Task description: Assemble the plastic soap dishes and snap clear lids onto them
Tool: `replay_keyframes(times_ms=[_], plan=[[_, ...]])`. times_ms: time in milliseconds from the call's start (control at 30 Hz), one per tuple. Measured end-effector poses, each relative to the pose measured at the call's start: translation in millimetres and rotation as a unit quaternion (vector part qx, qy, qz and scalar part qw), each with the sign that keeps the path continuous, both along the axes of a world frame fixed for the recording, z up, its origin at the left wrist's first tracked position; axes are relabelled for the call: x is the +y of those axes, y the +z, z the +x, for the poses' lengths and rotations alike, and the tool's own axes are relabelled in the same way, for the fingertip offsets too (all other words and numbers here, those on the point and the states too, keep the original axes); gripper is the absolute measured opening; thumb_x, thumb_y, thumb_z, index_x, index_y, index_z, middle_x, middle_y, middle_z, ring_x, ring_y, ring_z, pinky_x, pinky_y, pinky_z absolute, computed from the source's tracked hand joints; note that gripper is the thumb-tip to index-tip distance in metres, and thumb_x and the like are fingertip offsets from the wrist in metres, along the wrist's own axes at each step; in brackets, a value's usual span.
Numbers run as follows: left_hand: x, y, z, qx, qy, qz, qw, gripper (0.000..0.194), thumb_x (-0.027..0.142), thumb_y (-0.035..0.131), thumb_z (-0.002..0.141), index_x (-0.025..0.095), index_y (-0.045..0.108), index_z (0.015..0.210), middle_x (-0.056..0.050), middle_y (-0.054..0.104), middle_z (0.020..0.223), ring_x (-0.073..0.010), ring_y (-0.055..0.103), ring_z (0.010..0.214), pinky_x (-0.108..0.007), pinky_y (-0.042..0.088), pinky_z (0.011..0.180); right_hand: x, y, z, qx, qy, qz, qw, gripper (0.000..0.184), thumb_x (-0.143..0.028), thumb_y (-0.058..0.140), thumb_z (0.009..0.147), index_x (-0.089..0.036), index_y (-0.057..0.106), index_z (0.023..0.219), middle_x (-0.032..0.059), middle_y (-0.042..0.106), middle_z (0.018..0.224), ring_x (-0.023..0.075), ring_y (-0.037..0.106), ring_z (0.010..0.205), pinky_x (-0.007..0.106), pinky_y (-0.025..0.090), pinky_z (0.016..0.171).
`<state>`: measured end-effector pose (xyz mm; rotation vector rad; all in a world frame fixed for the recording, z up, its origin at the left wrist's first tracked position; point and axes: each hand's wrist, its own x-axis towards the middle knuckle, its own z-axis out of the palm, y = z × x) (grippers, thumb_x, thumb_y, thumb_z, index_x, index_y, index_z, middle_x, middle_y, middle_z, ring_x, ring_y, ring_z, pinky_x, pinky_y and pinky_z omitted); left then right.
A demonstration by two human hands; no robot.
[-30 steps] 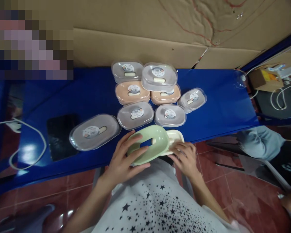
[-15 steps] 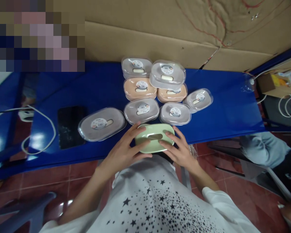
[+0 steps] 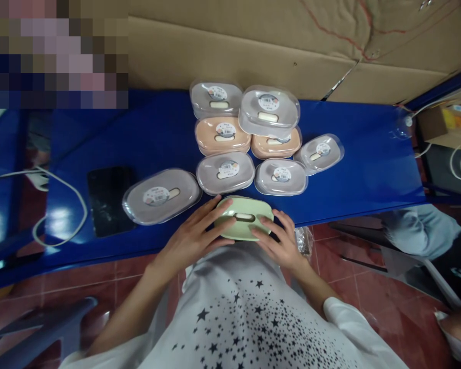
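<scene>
A pale green oval soap dish (image 3: 243,217) with a slot in its top sits at the near edge of the blue table (image 3: 353,154). My left hand (image 3: 194,240) grips its left side with curled fingers. My right hand (image 3: 278,242) holds its right side, fingers pressed on the rim. Just beyond lie several wrapped soap dishes: a grey one (image 3: 225,172), another grey one (image 3: 280,176), a larger grey one (image 3: 161,196) to the left, and peach ones (image 3: 222,134) further back.
A black phone (image 3: 106,199) lies on the table's left, with a white cable (image 3: 61,205) looping beside it. Cardboard sheets (image 3: 253,46) stand behind the table. A small box (image 3: 438,123) and cables sit at the right. Red floor tiles lie below.
The green lid, held tilted over a cream base a second ago, now lies flat on top of it. Both hands have closed in on the dish's sides.
</scene>
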<state>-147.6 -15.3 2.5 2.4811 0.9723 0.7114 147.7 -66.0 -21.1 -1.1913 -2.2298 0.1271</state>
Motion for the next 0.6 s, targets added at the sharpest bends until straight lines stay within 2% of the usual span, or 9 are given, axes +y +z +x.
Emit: replay_keyframes(times_ms=[67, 200, 433, 600], plan=[[1, 0.2, 1, 0.008, -0.003, 0.007, 1.000, 0.049, 0.033, 0.075, 0.102, 0.027, 0.059, 0.147, -0.009, 0.048, 0.171, -0.0328, 0.040, 0.162, -0.054, 0.051, 0.126, 0, -1.6, 2, 0.002, -0.006, 0.006, 1.000, 0.060, -0.017, 0.075, 0.099, -0.043, 0.060, 0.151, 0.0005, 0.074, 0.136, 0.0306, 0.049, 0.155, 0.057, 0.055, 0.121], [2, -2.7, 2, 0.031, -0.001, 0.010, 0.999, 0.040, 0.027, 0.071, 0.104, 0.023, 0.061, 0.143, -0.012, 0.050, 0.169, -0.0321, 0.046, 0.159, -0.051, 0.053, 0.124, 5, 0.7, 7, 0.003, 0.016, -0.032, 0.999, 0.064, -0.019, 0.075, 0.100, -0.040, 0.056, 0.157, 0.0023, 0.073, 0.141, 0.0319, 0.049, 0.155, 0.058, 0.056, 0.120], [2, -7.0, 6, 0.049, 0.014, 0.033, 0.998, 0.040, 0.035, 0.069, 0.105, 0.020, 0.061, 0.141, -0.015, 0.055, 0.164, -0.0353, 0.047, 0.158, -0.051, 0.055, 0.121, 22, 15.4, 10, -0.009, 0.049, -0.044, 0.998, 0.042, -0.020, 0.069, 0.105, -0.028, 0.065, 0.146, 0.0067, 0.073, 0.142, 0.0315, 0.039, 0.163, 0.057, 0.054, 0.121], [2, -3.9, 8, 0.059, 0.023, 0.019, 0.998, 0.038, 0.038, 0.067, 0.106, 0.018, 0.063, 0.139, -0.016, 0.059, 0.160, -0.0343, 0.047, 0.158, -0.050, 0.054, 0.121, 28, 13.8, 11, -0.027, 0.054, -0.043, 0.997, 0.032, -0.028, 0.064, 0.108, -0.024, 0.066, 0.140, 0.0094, 0.072, 0.145, 0.0308, 0.036, 0.164, 0.059, 0.046, 0.127]])
